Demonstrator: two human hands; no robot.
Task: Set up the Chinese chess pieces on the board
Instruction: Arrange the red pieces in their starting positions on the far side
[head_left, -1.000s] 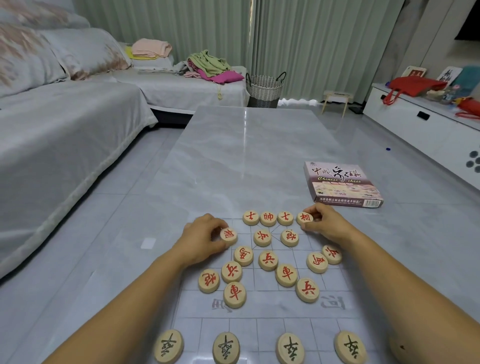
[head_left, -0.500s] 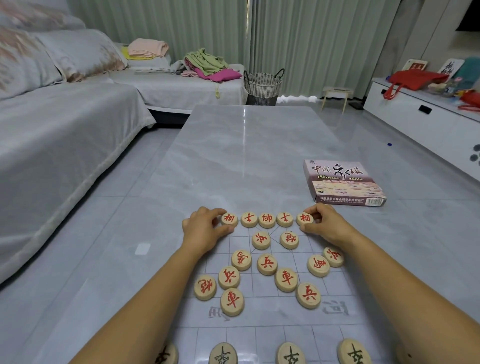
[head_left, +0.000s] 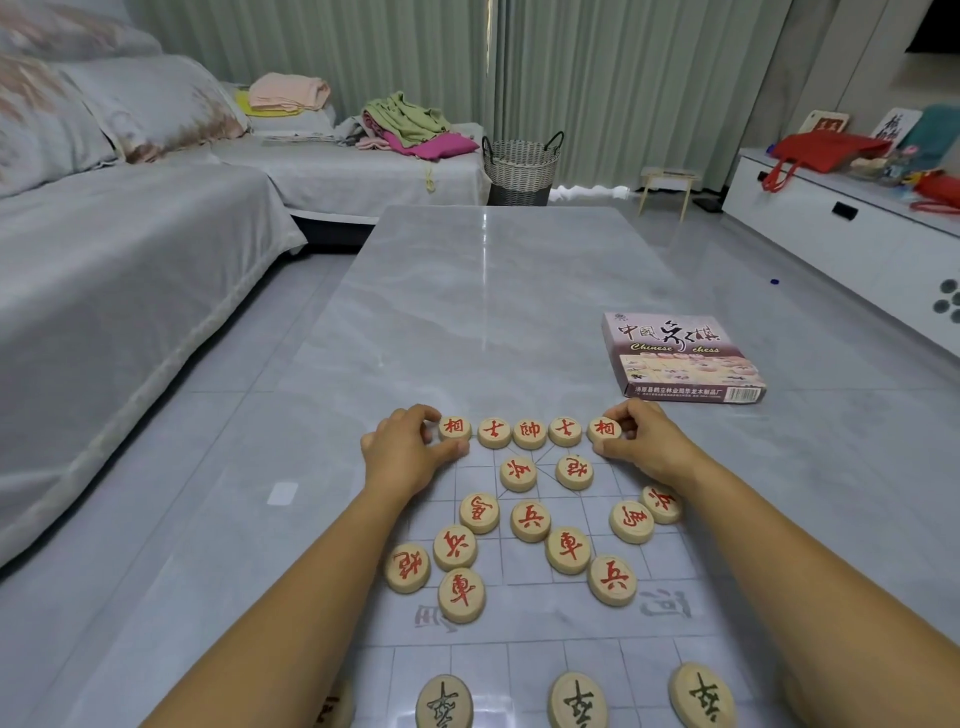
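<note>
Red-marked pieces (head_left: 568, 550): sixteen. By character: 帥 (head_left: 530, 433) one; 士 (head_left: 493, 433) two; 相 (head_left: 454, 428) two; 車 (head_left: 461, 595) two; 馬 (head_left: 479, 513) two; 炮 (head_left: 574, 472) two; 兵 (head_left: 530, 520) five.
Black-marked pieces (head_left: 577, 701): three in plain view at near edge, fourth part-hidden by left forearm.
Board (head_left: 519, 571): one.
Hands: two, left hand (head_left: 405, 452) and right hand (head_left: 644, 447); one 相 pinched in each.
Box (head_left: 680, 358): one, on surface (head_left: 493, 291).
Beyond surface: basket (head_left: 521, 166) one; stool (head_left: 667, 187) one; clothes piles (head_left: 288, 93) two.

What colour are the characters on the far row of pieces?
Red, on pale wood; the far row of pieces shows best in the head view.
</note>
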